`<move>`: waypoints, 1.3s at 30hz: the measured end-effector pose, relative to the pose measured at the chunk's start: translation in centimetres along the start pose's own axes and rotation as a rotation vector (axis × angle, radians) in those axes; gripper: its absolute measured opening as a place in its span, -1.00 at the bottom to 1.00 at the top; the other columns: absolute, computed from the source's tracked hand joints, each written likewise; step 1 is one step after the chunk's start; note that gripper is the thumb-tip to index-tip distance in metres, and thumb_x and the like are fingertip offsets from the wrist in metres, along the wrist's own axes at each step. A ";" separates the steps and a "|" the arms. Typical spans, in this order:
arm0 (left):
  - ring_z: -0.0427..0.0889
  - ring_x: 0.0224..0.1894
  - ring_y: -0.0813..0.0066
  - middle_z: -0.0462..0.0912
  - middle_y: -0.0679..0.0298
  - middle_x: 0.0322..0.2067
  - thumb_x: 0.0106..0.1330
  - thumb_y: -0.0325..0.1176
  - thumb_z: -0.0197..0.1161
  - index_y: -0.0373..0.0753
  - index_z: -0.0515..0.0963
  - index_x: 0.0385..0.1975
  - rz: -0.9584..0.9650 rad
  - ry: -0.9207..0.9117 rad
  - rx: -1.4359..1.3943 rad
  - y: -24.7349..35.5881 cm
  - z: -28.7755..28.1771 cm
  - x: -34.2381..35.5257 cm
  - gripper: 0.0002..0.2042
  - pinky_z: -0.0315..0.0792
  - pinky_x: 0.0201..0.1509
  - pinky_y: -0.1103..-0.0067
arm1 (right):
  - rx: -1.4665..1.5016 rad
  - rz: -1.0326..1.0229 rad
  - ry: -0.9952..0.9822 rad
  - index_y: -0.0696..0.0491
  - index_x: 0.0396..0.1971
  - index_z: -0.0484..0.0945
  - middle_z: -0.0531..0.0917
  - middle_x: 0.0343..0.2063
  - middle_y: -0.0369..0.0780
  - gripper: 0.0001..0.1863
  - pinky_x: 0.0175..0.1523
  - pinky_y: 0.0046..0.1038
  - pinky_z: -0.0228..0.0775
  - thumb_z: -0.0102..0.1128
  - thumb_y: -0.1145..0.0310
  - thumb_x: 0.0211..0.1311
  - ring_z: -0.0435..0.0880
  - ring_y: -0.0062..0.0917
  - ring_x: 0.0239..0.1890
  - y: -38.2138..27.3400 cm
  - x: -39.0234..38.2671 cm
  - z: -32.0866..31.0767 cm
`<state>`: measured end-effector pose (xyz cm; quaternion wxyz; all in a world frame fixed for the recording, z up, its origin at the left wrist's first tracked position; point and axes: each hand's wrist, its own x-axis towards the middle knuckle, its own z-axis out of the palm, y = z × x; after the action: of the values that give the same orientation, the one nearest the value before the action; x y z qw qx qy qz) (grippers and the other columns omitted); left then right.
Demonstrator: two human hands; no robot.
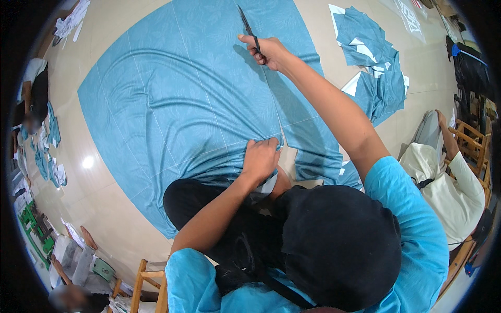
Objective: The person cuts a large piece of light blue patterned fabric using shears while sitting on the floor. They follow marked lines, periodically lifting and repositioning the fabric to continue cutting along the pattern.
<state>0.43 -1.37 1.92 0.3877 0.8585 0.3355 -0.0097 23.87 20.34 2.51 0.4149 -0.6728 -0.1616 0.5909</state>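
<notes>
Gripping scissors: our right hand [269, 52] has fingers wrapped round the handles, thumb sticking out to the left.
Scissors [246, 23]: black, over the far part of the cloth, tips pointing away from us and a bit left; blade contact with cloth, we can't tell.
Right arm: stretched well forward, its shadow falling on the cloth.
Left hand [261, 159]: clenched on bunched cloth, near our knee, well apart from the scissors.
Cloth [198, 68]: blue, faint leaf pattern, thin pale lines; spread on the floor in front of us, fairly flat at the far side, folds running toward our left hand.
Slit [282, 128]: narrow gap in the cloth, just beyond our left fingers.
Floor [109, 208]: pale, shiny tiles.
Cut pieces [383, 94]: blue with white undersides, heaped right of the cloth.
Our clothes: bright blue sleeves [407, 198], black trousers [195, 203].
Stool [140, 284]: wooden, lower left.
Co-worker [443, 180]: pale shirt, right side, near wooden furniture [469, 143].
</notes>
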 end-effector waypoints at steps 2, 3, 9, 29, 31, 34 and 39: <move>0.80 -0.13 0.08 0.83 0.09 -0.25 0.53 -0.24 0.32 -0.24 0.63 -0.08 -0.002 0.000 0.002 0.0 0.0 0.0 -0.80 0.39 0.06 0.20 | -0.012 0.001 0.009 0.13 -0.38 0.65 0.58 -0.52 -0.26 -0.47 -0.49 -0.57 0.23 0.72 -0.04 0.21 0.45 -0.67 -0.55 0.0 0.0 0.0; 0.80 -0.13 0.08 0.82 0.09 -0.25 0.53 -0.24 0.32 -0.24 0.63 -0.08 0.000 0.002 0.005 0.0 0.0 0.0 -0.80 0.40 0.05 0.20 | -0.007 -0.006 -0.008 0.13 -0.38 0.65 0.58 -0.52 -0.26 -0.47 -0.49 -0.57 0.23 0.72 -0.04 0.20 0.45 -0.67 -0.55 0.1 0.0 -0.1; 0.80 -0.14 0.08 0.82 0.09 -0.24 0.53 -0.24 0.32 -0.24 0.62 -0.09 0.003 -0.005 0.009 -0.1 0.0 0.0 -0.80 0.40 0.05 0.20 | -0.001 -0.004 -0.015 0.08 -0.42 0.64 0.56 -0.53 -0.28 -0.48 -0.52 -0.58 0.20 0.74 -0.05 0.19 0.43 -0.69 -0.56 0.2 0.0 0.0; 0.80 -0.15 0.09 0.82 0.10 -0.26 0.51 -0.23 0.33 -0.24 0.63 -0.10 -0.001 0.006 -0.004 0.0 0.1 0.0 -0.80 0.40 0.05 0.20 | -0.055 0.019 -0.013 0.03 -0.46 0.62 0.56 -0.55 -0.32 -0.49 -0.56 -0.62 0.18 0.75 -0.05 0.20 0.42 -0.72 -0.58 -0.2 1.0 0.0; 0.80 -0.15 0.09 0.82 0.09 -0.26 0.51 -0.23 0.33 -0.24 0.62 -0.11 0.010 0.022 -0.019 0.0 0.1 0.0 -0.80 0.40 0.04 0.20 | -0.037 0.007 -0.014 0.02 -0.46 0.62 0.55 -0.55 -0.32 -0.48 -0.55 -0.61 0.18 0.75 -0.07 0.18 0.41 -0.72 -0.58 -0.4 1.1 -0.1; 0.80 -0.14 0.08 0.82 0.09 -0.26 0.51 -0.23 0.33 -0.24 0.61 -0.13 0.001 -0.004 0.002 0.1 0.0 0.0 -0.80 0.40 0.05 0.19 | -0.007 -0.020 -0.020 0.01 -0.45 0.62 0.54 -0.56 -0.32 -0.47 -0.54 -0.61 0.17 0.76 -0.09 0.16 0.40 -0.72 -0.58 -0.9 1.7 0.2; 0.80 -0.15 0.08 0.82 0.08 -0.27 0.52 -0.23 0.33 -0.24 0.61 -0.13 -0.001 -0.002 0.001 0.1 -0.1 0.1 -0.80 0.41 0.05 0.19 | 0.000 -0.017 -0.008 0.02 -0.45 0.62 0.54 -0.56 -0.33 -0.48 -0.54 -0.62 0.17 0.76 -0.07 0.16 0.40 -0.73 -0.57 -1.5 2.9 0.5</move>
<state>0.53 -1.32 2.05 0.3876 0.8585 0.3357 -0.0109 24.54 23.47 1.78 0.4192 -0.6690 -0.1690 0.5901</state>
